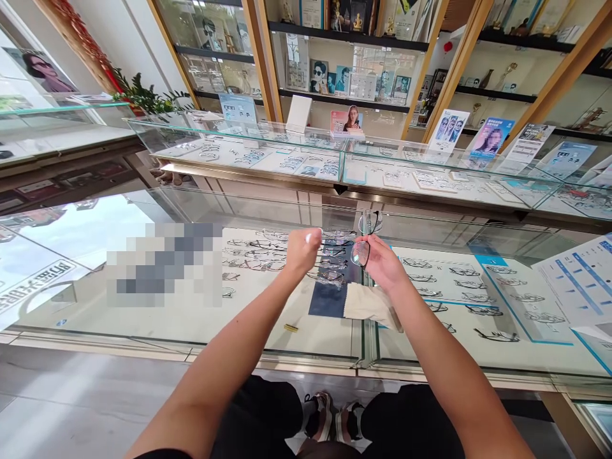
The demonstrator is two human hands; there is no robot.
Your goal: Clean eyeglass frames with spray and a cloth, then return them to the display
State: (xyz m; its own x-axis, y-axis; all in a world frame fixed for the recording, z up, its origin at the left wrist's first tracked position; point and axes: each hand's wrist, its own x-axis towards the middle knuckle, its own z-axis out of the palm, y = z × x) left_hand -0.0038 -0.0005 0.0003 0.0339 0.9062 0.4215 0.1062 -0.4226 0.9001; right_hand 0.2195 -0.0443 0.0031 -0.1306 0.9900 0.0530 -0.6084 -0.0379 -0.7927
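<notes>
My right hand (pixel 384 260) is pinching a pair of eyeglasses (pixel 359 254) with thin dark rims, held upright above the glass counter. One lens hangs below the fingertips and the other stands above them. To the left, my left hand (pixel 301 254) is closed in a fist, apart from the eyeglasses. A small white spot shows by its thumb; what the fist holds, if anything, is hidden. Below my right hand lies a crumpled beige cloth (pixel 366 302), over the edge of a dark blue mat (pixel 325 301). Rows of spectacle frames (pixel 253 262) lie around and behind my left hand.
The glass counter (pixel 191 328) spans the view, with more spectacles (pixel 466 285) at right. A small yellowish piece (pixel 291 328) lies near the front. Behind stand another display case (pixel 287 137) and shelves (pixel 344 38). A printed card (pixel 581 280) leans at the right.
</notes>
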